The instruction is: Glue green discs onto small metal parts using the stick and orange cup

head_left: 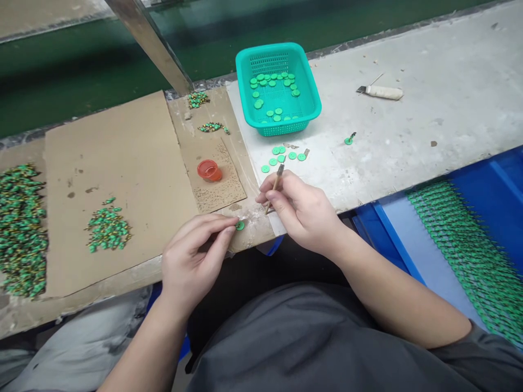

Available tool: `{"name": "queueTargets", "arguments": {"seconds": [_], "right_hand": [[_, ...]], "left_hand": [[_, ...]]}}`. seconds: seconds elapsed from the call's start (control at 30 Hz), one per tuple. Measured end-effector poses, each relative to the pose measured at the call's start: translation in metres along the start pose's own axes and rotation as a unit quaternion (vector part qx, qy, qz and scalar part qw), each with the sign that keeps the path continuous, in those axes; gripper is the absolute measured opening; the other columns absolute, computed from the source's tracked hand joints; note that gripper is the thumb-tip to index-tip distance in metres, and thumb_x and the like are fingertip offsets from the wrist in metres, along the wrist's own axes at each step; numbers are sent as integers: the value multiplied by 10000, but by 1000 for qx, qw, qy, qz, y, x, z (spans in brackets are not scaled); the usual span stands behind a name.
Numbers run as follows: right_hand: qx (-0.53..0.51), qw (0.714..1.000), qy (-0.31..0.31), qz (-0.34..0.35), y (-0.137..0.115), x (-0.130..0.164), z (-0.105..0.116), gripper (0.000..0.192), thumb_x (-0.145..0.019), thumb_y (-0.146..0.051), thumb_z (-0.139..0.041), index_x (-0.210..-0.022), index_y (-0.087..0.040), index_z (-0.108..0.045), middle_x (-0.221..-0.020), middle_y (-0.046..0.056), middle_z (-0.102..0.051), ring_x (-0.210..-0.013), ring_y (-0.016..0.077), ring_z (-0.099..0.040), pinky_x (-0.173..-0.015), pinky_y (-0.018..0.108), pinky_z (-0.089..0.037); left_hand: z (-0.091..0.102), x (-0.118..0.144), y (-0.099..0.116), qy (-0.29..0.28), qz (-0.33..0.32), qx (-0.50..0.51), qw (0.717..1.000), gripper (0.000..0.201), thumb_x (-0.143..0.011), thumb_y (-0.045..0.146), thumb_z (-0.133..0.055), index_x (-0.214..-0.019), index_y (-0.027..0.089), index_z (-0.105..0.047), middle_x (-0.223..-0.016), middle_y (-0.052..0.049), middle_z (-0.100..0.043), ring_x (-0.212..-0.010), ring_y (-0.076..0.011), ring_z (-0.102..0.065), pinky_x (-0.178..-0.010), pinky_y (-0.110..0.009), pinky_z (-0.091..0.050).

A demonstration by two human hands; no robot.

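Note:
Between the thumb and forefinger of my left hand (pixel 198 247) is a small green disc (pixel 240 225), pinched near the table's front edge. My right hand (pixel 306 212) grips a thin wooden stick (pixel 275 188) with a dark upper end, its lower tip pointing down at the table. Just beyond the right hand, several loose green discs (pixel 273 161) lie on the white surface. An orange-red cup (pixel 210 170) stands on a speckled cardboard piece (pixel 220 197), beyond and between my hands.
A teal basket (pixel 250 121) holds several green discs. Cardboard (pixel 118 147) at left carries a small pile of green-and-gold pieces (pixel 108 226); a larger heap (pixel 22 228) lies farther left. A wrapped-handle blade (pixel 382 92) lies at right. A blue tray (pixel 502 190) holds rows of green pieces.

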State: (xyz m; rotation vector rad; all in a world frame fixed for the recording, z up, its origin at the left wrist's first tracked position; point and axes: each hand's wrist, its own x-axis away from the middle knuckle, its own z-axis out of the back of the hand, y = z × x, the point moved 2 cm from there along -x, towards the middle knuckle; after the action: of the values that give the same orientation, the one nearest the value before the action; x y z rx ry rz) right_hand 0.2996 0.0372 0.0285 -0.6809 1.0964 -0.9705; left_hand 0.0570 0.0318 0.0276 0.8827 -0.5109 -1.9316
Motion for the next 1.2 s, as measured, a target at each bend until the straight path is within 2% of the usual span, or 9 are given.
{"name": "queueTargets", "arguments": {"seconds": [0.13, 0.33, 0.67, 0.97, 1.2], "right_hand": [[19, 1000, -8, 20, -2, -1, 2, 130, -1206, -282, -513, -1139, -235, -613, -1180, 67, -833, -1040, 204, -848, -912, 344, -663], [86, 995, -13, 51, -7, 0, 9, 186, -1202, -280, -541, -1116, -195, -682, -1034, 71, -814, -952, 211, -797, -879, 338, -609], [100, 993, -29, 53, -9, 1, 11, 183, -1200, -267, -544, -1120, -201, -695, -1043, 70, -814, -963, 200, -777, -896, 327, -593], [92, 992, -47, 71, -14, -8, 16, 163, -1161, -234, -642, -1001, -216, -666, -930, 8, -764, -824, 159, -694, -791, 283, -519], [94, 990, -64, 82, -18, -14, 14, 184, -1145, -224, -677, -967, -216, -630, -883, -21, -702, -795, 146, -641, -770, 272, -472]], "left_hand": [[0, 0, -1, 2, -12, -2, 1000, 176, -1042, 160, -771, -1123, 287, -862, -1079, -10, -859, -1007, -172, -806, -969, -314, -644], [-1, 2, -1, -3, -31, -4, 999, 217, -1029, 122, -775, -1148, 285, -857, -1086, -3, -856, -1010, -159, -805, -975, -298, -639], [-2, 4, 0, 4, -46, -4, 999, 269, -1018, 99, -780, -1175, 303, -857, -1076, -1, -836, -1008, -162, -797, -965, -305, -633], [-3, 1, 1, 2, -36, -2, 999, 220, -1022, 131, -782, -1134, 304, -858, -1069, 7, -854, -999, -167, -805, -962, -311, -633], [-3, 4, -1, 6, 18, 13, 1000, 98, -1032, 219, -794, -1077, 297, -832, -1054, 13, -851, -985, -182, -798, -906, -324, -638]]}}
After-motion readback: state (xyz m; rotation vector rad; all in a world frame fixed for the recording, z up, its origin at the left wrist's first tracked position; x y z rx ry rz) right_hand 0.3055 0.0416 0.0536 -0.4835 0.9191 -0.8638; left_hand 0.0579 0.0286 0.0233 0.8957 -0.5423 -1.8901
